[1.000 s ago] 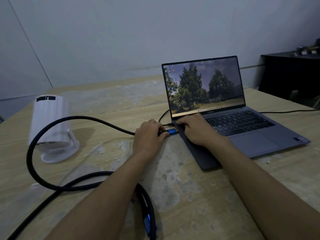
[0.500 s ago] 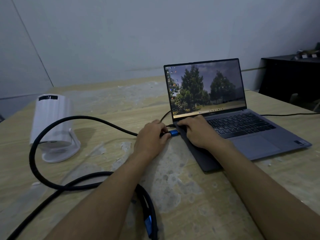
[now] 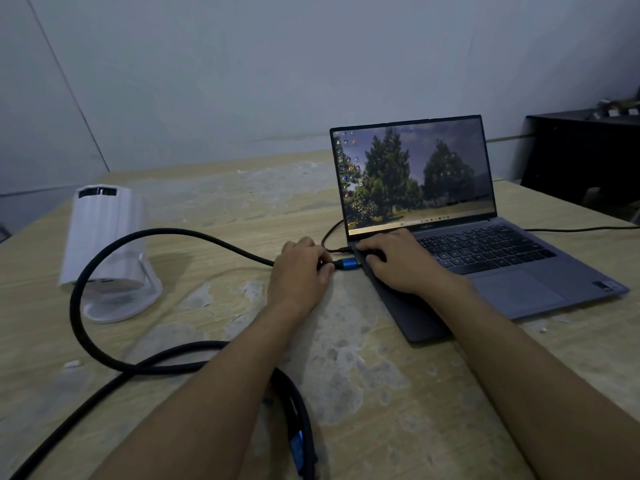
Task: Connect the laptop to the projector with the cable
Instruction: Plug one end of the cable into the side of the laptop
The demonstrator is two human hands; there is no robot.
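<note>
An open grey laptop (image 3: pixel 519 271) sits at the right of the table with its screen lit. My left hand (image 3: pixel 299 275) pinches the blue plug (image 3: pixel 348 264) of a thick black cable (image 3: pixel 166 233), and the plug's tip touches the laptop's left edge. My right hand (image 3: pixel 398 261) lies flat on the laptop's left side by the keyboard and holds nothing. The cable loops back across the table past a white projector (image 3: pixel 107 244) standing at the left. The cable's other blue plug (image 3: pixel 298 448) lies loose near the front edge, under my left forearm.
A thin black cord (image 3: pixel 329 237) is plugged into the laptop's left side just behind the blue plug. Another thin cord (image 3: pixel 581 229) runs off to the right. A dark cabinet (image 3: pixel 585 154) stands at the back right. The wooden table (image 3: pixel 363 375) has worn pale patches.
Both hands stay where they were, the left pressing the blue plug slightly closer to the laptop's edge. The view has shifted a little.
</note>
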